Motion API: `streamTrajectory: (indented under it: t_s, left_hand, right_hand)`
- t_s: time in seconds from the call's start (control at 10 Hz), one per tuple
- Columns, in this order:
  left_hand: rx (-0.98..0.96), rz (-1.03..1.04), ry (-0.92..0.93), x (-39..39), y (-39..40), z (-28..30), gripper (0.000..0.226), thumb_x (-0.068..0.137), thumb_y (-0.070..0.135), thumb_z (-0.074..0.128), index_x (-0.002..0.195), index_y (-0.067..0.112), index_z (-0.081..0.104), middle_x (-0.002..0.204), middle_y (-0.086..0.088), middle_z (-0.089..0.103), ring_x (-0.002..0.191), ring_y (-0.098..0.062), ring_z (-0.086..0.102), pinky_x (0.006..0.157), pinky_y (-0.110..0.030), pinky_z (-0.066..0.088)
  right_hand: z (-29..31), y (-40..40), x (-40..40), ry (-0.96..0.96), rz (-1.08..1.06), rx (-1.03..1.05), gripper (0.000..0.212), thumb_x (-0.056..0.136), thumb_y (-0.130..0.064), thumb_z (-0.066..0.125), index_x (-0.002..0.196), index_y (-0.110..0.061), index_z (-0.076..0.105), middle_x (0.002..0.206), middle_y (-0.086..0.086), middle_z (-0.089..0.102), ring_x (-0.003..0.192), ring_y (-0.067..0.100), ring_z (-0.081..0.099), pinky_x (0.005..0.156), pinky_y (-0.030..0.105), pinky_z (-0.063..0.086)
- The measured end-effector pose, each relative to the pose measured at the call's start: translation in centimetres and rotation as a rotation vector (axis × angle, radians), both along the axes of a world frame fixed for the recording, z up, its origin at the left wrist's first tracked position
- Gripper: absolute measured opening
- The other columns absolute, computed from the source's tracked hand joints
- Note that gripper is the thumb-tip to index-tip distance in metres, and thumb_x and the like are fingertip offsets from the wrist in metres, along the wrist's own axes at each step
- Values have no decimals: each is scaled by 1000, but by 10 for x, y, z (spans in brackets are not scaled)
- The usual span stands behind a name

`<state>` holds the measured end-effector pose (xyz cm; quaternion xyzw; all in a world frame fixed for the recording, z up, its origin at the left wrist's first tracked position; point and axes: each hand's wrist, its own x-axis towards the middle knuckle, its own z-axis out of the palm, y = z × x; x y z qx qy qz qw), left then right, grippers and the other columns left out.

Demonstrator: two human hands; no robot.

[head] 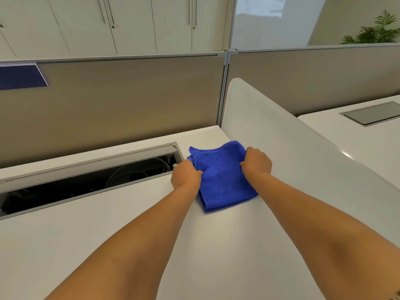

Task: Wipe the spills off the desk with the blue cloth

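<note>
The blue cloth (223, 178) lies folded on the white desk (108, 234), near the back corner, just beside the white side panel (292, 152). The left hand (186, 176) pinches its left edge and the right hand (256, 162) pinches its right edge — both are closed on the cloth. No spill shows on the desk (it may be too faint to see). Just left of the cloth is an open cable slot (86, 180) with wires inside — a wide wipe could push wet stuff or a cloth corner down into it.
</note>
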<state>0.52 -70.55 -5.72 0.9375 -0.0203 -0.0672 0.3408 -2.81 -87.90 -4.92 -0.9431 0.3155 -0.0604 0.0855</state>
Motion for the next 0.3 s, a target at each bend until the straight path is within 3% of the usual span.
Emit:
streamTrajectory:
  t_s: [0.1,0.2,0.3]
  left_hand:
    - [27,6,-61,-6,5,5,34,86,31,59,111,9,55,112,-10,63,102,-28,59,71,-31,39]
    - [73,-4,-133,-11,15,13,35,88,29,55,116,9,50,115,-10,61,107,-30,57,73,-34,41]
    - [87,-40,-172,-23,27,22,30,91,24,49,118,10,50,115,-9,62,107,-28,56,71,-32,39]
  right_hand:
    - [3,8,-3,-1,0,-79,27,94,-11,50,121,-8,49,121,11,57,112,28,54,84,34,45]
    - [9,17,-7,-17,49,-187,28,94,-12,49,122,-10,50,124,9,55,114,26,51,89,33,42]
    - [15,28,-15,-23,74,-128,32,95,-14,47,127,-10,49,125,9,55,115,26,52,89,34,44]
